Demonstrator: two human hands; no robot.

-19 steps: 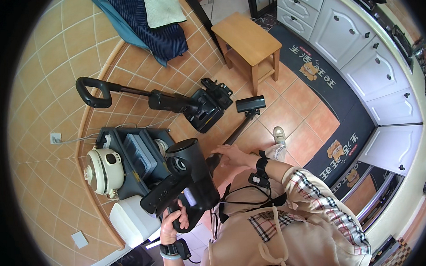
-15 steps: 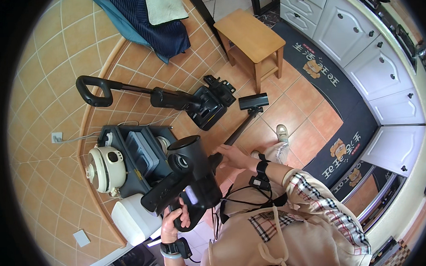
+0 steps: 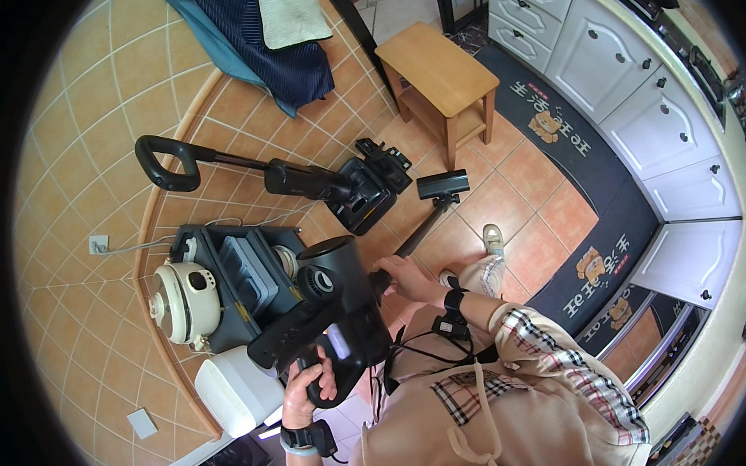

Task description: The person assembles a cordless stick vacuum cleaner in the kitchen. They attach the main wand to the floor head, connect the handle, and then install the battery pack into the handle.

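A black stick vacuum cleaner (image 3: 331,312) is held up close to my body, its motor body and dust cup large in front of me. My left hand (image 3: 310,385) wraps around its handle from below. Further along, my right hand (image 3: 403,279) grips the vacuum where the tube meets the body. From there the dark tube (image 3: 426,229) slants down and away to a wide floor head (image 3: 443,184) resting on the tiles. The underside of the handle is partly hidden by the body.
A black floor washer with a loop handle (image 3: 168,163) leans on its base by the left wall. Beside it, a grey rack (image 3: 214,271) holds a cream rice cooker (image 3: 185,301). A wooden stool (image 3: 439,66), a dark mat (image 3: 583,258), white cabinets (image 3: 601,48) and a white bin (image 3: 231,390) surround me.
Almost nothing differs. The whole view has shifted very slightly, and both hands keep their hold on the vacuum cleaner.
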